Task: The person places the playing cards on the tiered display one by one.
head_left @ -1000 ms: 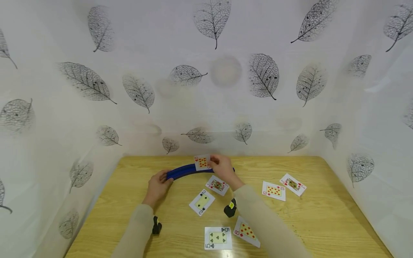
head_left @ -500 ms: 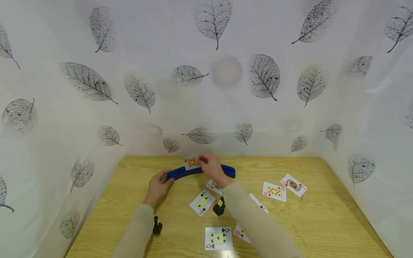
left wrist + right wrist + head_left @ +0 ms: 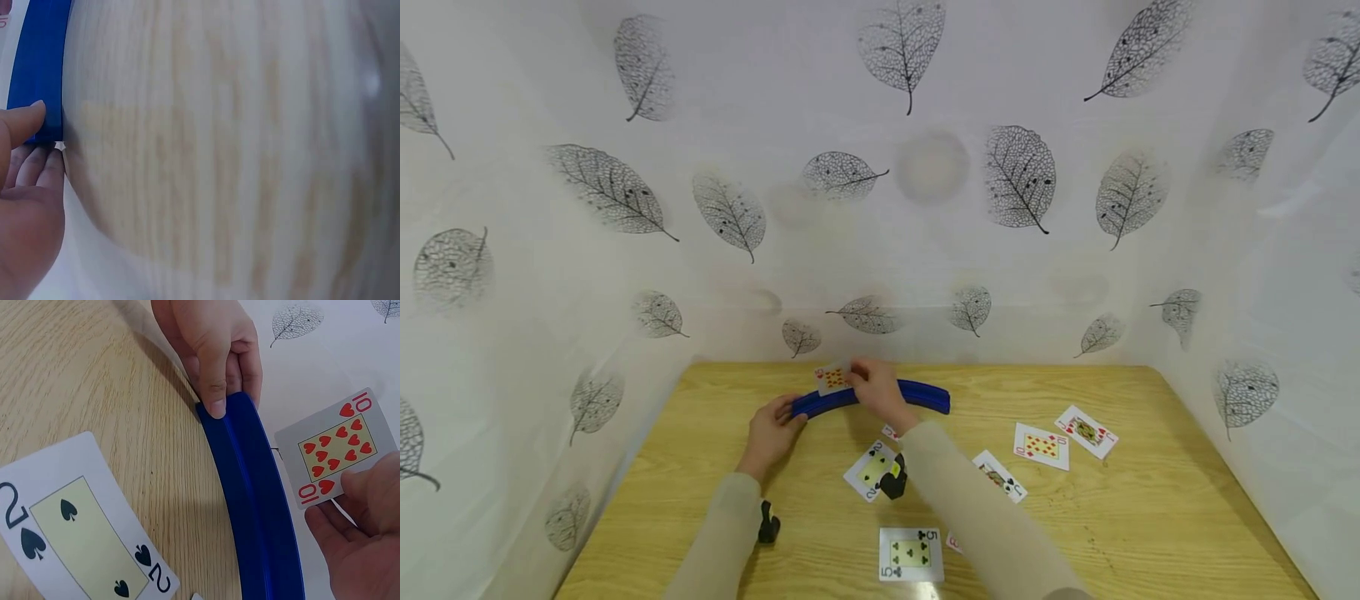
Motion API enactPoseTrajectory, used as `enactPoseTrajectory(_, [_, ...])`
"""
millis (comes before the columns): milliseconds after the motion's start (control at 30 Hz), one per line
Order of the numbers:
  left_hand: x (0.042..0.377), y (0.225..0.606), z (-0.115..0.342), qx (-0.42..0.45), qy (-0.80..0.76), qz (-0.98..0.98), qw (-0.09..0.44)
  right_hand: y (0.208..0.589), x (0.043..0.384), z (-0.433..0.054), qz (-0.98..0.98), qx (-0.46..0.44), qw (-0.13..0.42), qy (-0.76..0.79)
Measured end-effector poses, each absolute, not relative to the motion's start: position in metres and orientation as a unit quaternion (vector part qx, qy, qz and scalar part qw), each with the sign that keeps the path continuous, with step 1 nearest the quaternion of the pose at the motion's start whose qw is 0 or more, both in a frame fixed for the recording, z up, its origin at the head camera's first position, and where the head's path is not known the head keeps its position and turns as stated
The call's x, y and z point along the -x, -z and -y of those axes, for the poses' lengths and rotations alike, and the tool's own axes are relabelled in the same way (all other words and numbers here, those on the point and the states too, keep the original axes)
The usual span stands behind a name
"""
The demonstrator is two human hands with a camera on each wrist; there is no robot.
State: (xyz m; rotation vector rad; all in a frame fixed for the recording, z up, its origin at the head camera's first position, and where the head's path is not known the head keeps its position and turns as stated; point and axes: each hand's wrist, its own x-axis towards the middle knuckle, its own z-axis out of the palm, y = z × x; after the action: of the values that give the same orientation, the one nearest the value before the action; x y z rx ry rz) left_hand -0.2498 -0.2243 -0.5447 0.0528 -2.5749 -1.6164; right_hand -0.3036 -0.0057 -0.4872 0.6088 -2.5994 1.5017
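Near the far edge of the table lies a curved blue playing-card holder [image 3: 925, 395] with a groove along it. My left hand [image 3: 769, 435] grips its left end; the thumb is on the front side and the fingers behind, as the left wrist view shows on the blue end [image 3: 40, 69]. Between thumb and fingers my right hand [image 3: 878, 390] pinches the ten of hearts [image 3: 337, 447] by its lower corner. The card is tilted, face toward me, above and behind the left part of the holder. In the right wrist view it appears apart from the groove.
Face-up cards lie around: the two of spades [image 3: 867, 471], five of clubs [image 3: 911, 554], jack of spades [image 3: 1000, 477], ten of diamonds [image 3: 1042, 446] and jack of hearts [image 3: 1086, 432]. My right sleeve [image 3: 977, 517] covers parts of others. A leaf-patterned curtain [image 3: 925, 250] surrounds the table.
My right hand has moved left along the holder, carrying the ten of hearts. The right sleeve moved too, uncovering a jack of spades. My left hand keeps its grip on the holder's end.
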Motion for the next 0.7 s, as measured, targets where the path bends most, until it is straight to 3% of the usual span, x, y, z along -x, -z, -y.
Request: enactPoseTrajectory(700, [0.25, 0.543, 0.224, -0.029, 0.529, 0.847, 0.044, 0.487, 0.306, 0.034, 0.844, -0.21, 0.025, -0.493])
